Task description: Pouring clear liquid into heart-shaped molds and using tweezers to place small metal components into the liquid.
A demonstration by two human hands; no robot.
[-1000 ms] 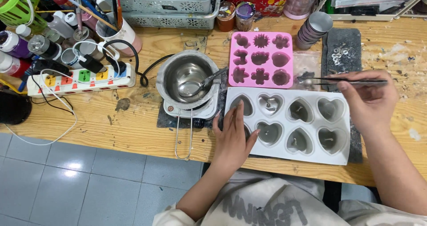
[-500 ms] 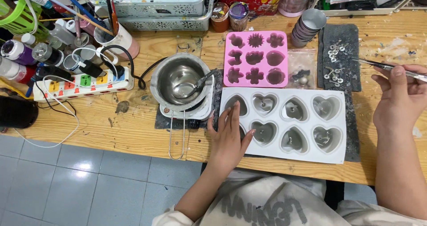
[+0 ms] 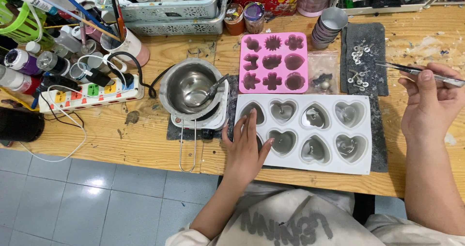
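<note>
My left hand (image 3: 246,146) lies flat with fingers spread on the left end of a white mould (image 3: 361,163) with several heart-shaped cavities, covering part of the near left cavities. My right hand (image 3: 428,105) is to the right of the mould, closed on thin metal tweezers (image 3: 411,70) whose tips point left toward small metal wick tabs (image 3: 359,57) on a dark mat (image 3: 375,38). Behind the white mould lies a pink mould (image 3: 273,61) with flower and heart shapes.
A steel melting pot (image 3: 191,86) with a spoon sits on a small hot plate left of the moulds. A power strip (image 3: 89,93), bottles, a cup of tools, grey baskets, stacked metal cups (image 3: 329,25) and a small bag (image 3: 322,74) crowd the wooden table (image 3: 145,139).
My right hand with the tweezers has moved from above the white mould out to the right, beside the dark mat. My left hand has stayed on the mould's left end.
</note>
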